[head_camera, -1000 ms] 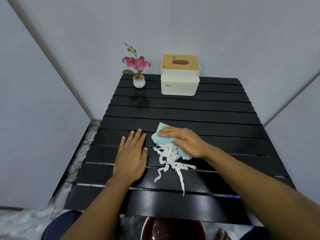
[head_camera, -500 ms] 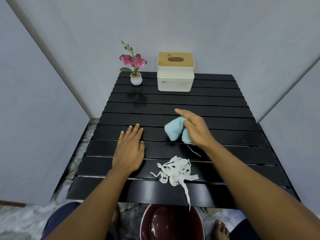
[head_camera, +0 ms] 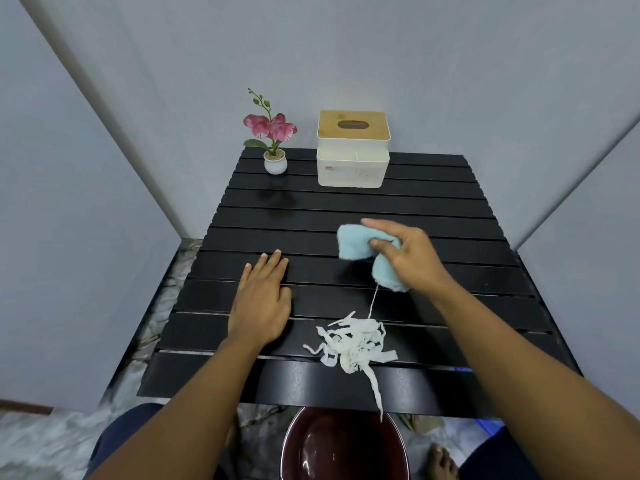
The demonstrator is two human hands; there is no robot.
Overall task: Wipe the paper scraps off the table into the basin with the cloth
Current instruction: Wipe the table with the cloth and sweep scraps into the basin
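Observation:
A heap of white paper scraps (head_camera: 353, 342) lies near the front edge of the black slatted table (head_camera: 346, 209). One long strip hangs over that edge, above the dark red basin (head_camera: 343, 445) on the floor below. My right hand (head_camera: 407, 256) grips a light blue cloth (head_camera: 356, 251), lifted off the table behind the heap. A thin paper strip dangles from the cloth toward the heap. My left hand (head_camera: 259, 303) rests flat on the table, fingers together, left of the scraps.
A white tissue box with a wooden lid (head_camera: 353, 150) and a small potted pink flower (head_camera: 273, 140) stand at the table's far edge. Grey walls close in on both sides. My knees and a bare foot (head_camera: 440, 462) flank the basin.
My right hand swept the scraps toward the front edge, then lifted the cloth up and back, away from the heap. The left hand stayed in place.

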